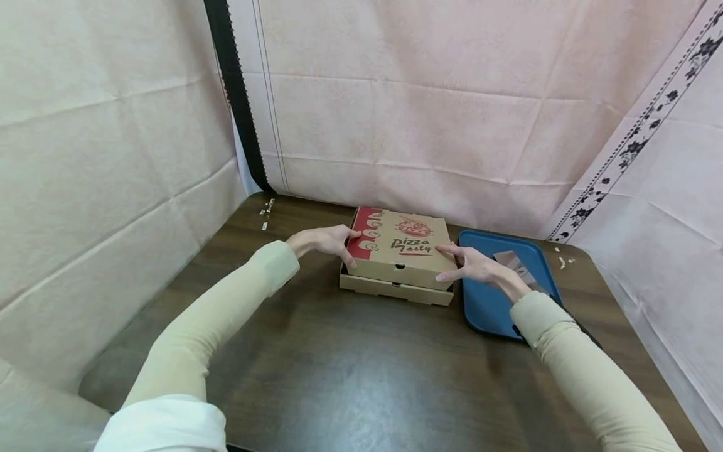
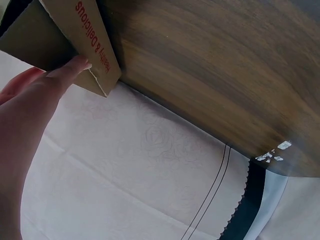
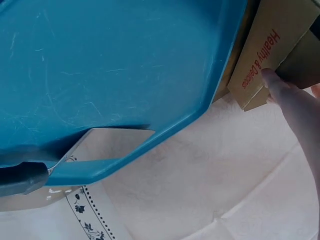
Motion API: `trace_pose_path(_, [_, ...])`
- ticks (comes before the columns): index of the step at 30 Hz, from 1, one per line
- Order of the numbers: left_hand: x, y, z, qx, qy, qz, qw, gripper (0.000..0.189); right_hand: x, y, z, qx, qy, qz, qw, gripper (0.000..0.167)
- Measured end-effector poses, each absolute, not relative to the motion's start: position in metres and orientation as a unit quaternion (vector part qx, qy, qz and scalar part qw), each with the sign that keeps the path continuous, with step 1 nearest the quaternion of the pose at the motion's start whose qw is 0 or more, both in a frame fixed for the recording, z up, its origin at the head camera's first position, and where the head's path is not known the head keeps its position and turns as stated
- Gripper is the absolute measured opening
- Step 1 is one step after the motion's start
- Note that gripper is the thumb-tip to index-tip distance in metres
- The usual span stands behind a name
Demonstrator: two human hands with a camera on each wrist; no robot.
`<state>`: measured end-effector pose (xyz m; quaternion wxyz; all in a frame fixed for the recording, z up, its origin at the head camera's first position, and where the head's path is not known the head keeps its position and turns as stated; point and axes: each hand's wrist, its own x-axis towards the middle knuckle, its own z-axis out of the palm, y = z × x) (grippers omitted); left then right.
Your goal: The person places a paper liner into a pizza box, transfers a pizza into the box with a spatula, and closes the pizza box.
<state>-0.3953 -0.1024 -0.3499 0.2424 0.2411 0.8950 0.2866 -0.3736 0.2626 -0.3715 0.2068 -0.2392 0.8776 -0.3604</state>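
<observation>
An upper pizza box [image 1: 395, 238], brown cardboard with a red strip and "Pizza Tasty" print, lies stacked on a lower pizza box [image 1: 390, 289]. At its left side my left hand [image 1: 327, 242] holds it, fingertips at the lid's edge and thumb near the front corner. In the left wrist view the thumb [image 2: 75, 67] presses the edge beside a "Healthy & Delicious" side wall. Opposite, my right hand [image 1: 474, 265] holds the right side with thumb and fingers spread. The right wrist view shows that thumb [image 3: 280, 85] on the other printed wall.
Right of the boxes lies a blue tray [image 1: 486, 304]. A spatula with a metal blade [image 1: 515, 263] and dark handle rests across it, partly behind the right forearm. White scraps [image 1: 267, 213] lie at the table's back left corner. Pale cloth curtains [image 1: 429, 125] border the table.
</observation>
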Motion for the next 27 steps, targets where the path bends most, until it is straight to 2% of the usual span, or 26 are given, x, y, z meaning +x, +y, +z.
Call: trace_pose_path(27, [-0.3977, -0.1030, -0.3569, 0.230, 0.908, 0.255, 0.241, 0.098, -0.3649, 0.2548, -0.3737, -0.219, 0.887, -0.353, 0.201, 0.090])
